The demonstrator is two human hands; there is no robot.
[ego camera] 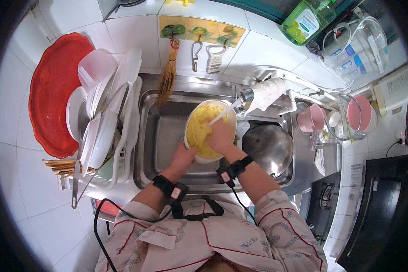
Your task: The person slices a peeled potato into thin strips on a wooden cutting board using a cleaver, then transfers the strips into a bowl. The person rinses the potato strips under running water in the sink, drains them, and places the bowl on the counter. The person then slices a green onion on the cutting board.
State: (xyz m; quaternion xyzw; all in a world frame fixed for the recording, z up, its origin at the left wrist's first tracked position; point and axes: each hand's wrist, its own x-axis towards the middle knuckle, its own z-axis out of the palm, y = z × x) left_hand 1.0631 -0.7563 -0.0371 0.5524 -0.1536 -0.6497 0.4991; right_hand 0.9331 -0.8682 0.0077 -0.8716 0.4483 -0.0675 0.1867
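A white bowl (211, 159) full of pale yellow shredded food (199, 131), perhaps potato, is held over the left basin of a steel sink (163, 136). My left hand (184, 154) grips the bowl's lower left rim. Inside the bowl, my right hand (221, 136) reaches down to the yellow shreds; its fingertips are partly hidden, so whether they close on any is unclear. Water runs from the faucet (247, 96), which has a white cloth (267, 93) wrapped about it, into the bowl beside my right hand.
A dish rack (124, 149) with plates and a red tray (54, 98) stand at the left. A steel wok or lid (268, 148) fills the right basin. A straw brush (168, 76) hangs over the sink's back left corner. Pink cups and a wire rack (341, 132) are at the right.
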